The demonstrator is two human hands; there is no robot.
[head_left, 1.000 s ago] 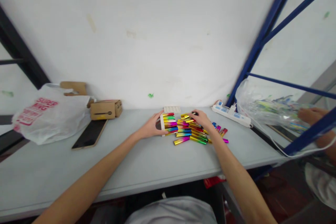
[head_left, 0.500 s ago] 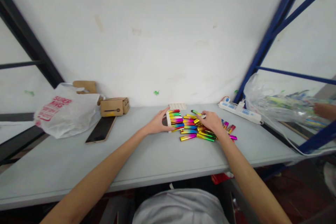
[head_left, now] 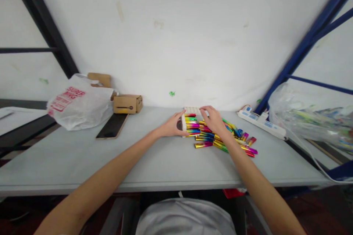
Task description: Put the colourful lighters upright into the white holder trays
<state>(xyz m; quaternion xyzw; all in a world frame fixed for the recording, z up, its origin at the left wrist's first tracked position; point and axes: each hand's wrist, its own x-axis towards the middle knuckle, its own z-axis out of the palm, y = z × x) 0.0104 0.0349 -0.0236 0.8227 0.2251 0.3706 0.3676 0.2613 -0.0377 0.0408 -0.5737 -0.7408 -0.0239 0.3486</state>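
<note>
On the table point(head_left: 154, 165), the nearest of the loose metallic tubes point(head_left: 220, 145) lie well back from the near edge, in a low, fanned-out pile to the right of the left hand point(head_left: 171, 126). Their long axes run mostly left to right, with those on the right skewed at mixed angles. The right hand point(head_left: 215, 119) is the nearer of the two to this pile: its forearm and wrist pass over it, and its bent fingers reach toward the far left. I cannot tell whether those fingertips pinch anything. The left hand is closed around a narrow white holder point(head_left: 184, 126), thumb at the near end and fingers at the far end, the holder's long axis running near to far. From its right side a row of slotted tubes point(head_left: 192, 125) points right, toward the pile, so row and loose pieces lie roughly parallel. The tubes are slim, straight and glossy, mirror-bright, many shading from gold into magenta, green, blue or red; finer detail is too small to read. Just beyond the row, at the far side near the wall, lies a pale ridged tray point(head_left: 192, 110), the right fingertips close to its right end.
</note>
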